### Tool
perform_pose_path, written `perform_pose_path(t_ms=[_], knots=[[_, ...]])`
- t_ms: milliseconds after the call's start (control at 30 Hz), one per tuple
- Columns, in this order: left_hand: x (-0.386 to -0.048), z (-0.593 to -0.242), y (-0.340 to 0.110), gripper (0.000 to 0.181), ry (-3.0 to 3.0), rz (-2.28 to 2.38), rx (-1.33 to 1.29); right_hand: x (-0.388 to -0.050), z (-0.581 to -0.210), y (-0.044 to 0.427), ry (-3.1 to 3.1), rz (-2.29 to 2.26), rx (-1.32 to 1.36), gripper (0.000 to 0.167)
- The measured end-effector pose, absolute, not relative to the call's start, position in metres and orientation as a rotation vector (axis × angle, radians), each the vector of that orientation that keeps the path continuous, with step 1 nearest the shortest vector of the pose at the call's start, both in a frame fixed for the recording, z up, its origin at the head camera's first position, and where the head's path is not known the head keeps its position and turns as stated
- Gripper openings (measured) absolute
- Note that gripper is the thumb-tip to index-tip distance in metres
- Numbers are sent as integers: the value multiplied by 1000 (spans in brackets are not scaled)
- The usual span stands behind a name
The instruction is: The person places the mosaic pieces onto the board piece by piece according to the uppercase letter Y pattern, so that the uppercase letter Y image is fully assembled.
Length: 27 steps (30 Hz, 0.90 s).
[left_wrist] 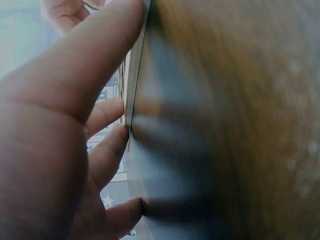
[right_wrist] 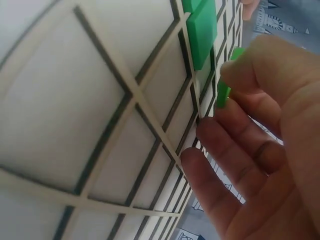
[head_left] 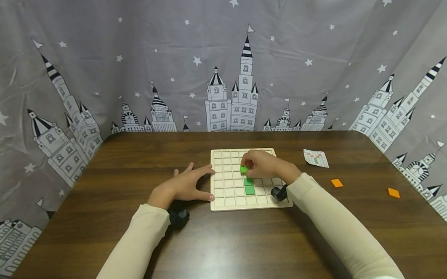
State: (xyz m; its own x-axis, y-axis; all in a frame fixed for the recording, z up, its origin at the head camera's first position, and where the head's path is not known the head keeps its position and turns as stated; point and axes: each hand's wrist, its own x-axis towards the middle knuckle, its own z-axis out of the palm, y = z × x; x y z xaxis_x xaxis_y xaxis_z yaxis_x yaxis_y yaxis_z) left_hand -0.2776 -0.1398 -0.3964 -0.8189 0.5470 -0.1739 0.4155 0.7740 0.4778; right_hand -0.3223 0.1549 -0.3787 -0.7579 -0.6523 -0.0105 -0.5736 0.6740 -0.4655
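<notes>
A pale wooden grid board (head_left: 230, 204) lies on the table, with two green square tiles (head_left: 249, 190) set in one column of its cells. Over the board my right hand (head_left: 264, 164) pinches another green tile (right_wrist: 224, 92) between thumb and fingers, tilted above the cells. Two of its other fingertips touch or nearly touch the grid in the right wrist view. At the board's left edge rests my left hand (head_left: 186, 185), fingers spread, thumb and fingertips against the rim. The left wrist view shows that thumb (left_wrist: 75, 65) along the board's edge.
Right of the board lies a small paper card (head_left: 316, 158) printed with a coloured grid. Two orange tiles (head_left: 337, 183) sit apart on the brown table (head_left: 199, 250) farther right. A grey curtain (head_left: 157, 42) with castles and stars hangs behind the table.
</notes>
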Motion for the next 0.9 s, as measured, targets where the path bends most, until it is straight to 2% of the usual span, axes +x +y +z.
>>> perform_pose_path(t_ms=[900], knots=[[-278,-397,-139,85,2668,622,747,-321,-375,164,2691,-569,-1090,11]])
